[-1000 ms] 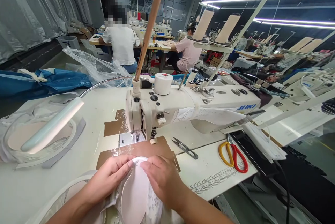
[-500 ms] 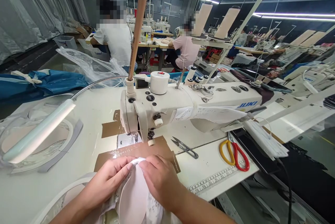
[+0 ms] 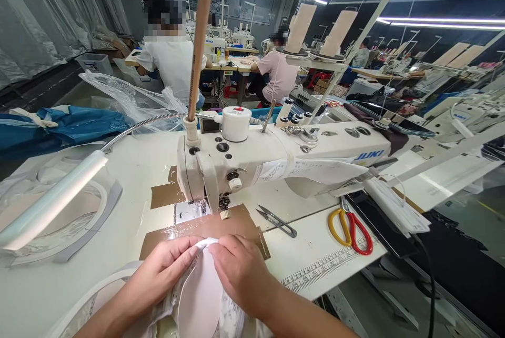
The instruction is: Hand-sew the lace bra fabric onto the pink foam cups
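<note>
My left hand (image 3: 161, 269) and my right hand (image 3: 240, 272) both pinch the top edge of a white padded fabric piece (image 3: 199, 296) with lace trim, at the near edge of the table. Their fingertips meet at the piece's folded tip. The piece lies just in front of the brown taped patch (image 3: 209, 230) below the needle of the white sewing machine (image 3: 268, 156). Neither hand touches the machine.
Small thread snips (image 3: 278, 222) and red-and-yellow scissors (image 3: 351, 230) lie to the right by a printed ruler. A gooseneck lamp (image 3: 47, 201) reaches over fabric pieces at the left. Thread cones stand behind the machine. Two people sit at machines in the background.
My hands have stayed on the fabric piece, with only small finger shifts. The view has drifted slightly, so the machine appears a little further left.
</note>
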A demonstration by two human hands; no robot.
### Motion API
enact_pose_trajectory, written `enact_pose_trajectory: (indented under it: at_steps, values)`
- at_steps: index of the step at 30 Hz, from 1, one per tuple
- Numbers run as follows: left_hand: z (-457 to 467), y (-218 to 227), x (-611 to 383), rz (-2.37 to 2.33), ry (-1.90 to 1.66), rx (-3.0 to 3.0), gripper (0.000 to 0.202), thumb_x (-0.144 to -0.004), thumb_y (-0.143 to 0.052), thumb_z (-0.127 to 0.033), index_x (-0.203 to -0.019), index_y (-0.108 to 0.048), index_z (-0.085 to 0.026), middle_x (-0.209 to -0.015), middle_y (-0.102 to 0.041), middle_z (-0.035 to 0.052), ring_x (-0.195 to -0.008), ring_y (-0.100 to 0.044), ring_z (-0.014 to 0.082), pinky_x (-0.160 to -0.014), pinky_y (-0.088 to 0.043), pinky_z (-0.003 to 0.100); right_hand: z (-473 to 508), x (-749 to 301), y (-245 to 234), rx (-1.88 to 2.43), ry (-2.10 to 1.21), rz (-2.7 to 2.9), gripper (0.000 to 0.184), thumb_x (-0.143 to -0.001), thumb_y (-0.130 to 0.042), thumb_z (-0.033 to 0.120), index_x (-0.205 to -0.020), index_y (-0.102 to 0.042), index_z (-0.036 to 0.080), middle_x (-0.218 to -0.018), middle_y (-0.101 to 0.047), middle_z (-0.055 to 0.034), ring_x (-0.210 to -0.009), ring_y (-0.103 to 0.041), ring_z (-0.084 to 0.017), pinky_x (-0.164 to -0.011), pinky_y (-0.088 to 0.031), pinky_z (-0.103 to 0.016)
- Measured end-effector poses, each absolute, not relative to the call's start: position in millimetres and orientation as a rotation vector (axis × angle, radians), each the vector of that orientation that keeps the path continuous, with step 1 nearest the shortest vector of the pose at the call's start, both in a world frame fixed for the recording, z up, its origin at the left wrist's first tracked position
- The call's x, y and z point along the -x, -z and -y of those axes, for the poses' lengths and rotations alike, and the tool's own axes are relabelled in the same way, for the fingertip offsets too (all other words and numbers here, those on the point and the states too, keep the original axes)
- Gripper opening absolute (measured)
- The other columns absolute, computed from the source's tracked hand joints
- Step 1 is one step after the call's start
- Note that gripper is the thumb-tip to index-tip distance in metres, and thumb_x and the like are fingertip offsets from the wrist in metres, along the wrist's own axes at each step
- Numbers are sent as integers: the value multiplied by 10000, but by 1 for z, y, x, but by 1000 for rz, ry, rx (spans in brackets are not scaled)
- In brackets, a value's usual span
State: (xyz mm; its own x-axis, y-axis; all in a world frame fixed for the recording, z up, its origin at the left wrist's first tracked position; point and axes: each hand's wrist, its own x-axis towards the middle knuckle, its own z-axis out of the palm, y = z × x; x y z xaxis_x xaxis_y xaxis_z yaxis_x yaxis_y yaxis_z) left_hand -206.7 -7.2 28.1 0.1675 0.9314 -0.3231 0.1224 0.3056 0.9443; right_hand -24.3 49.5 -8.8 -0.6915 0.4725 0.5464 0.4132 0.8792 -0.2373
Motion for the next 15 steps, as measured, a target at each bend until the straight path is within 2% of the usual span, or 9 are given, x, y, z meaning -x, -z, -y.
enact_pose_trajectory:
  at_steps: [8,15]
  values:
    - [8,-28,206,-1268,-794,-1088,428,-911,-493,-476,-1161,-645,-164,-930,-707,87,-877,-628,244,-767,-509,303,-47,24,16,661,-59,2446,186,-830,-425,50,-835,-577,157,-675,-541,-43,-599,-477,-171,-553,-385,-274]
    - [7,-30,206,-1260,-772,-1067,433,-903,-509,-478,-1175,-633,-165,-886,-706,79,-820,-634,232,-718,-512,288,-45,24,21,792,-46,2441,175,-814,-411,76,-702,-502,175,-649,-510,-40,-558,-449,-166,-528,-370,-277]
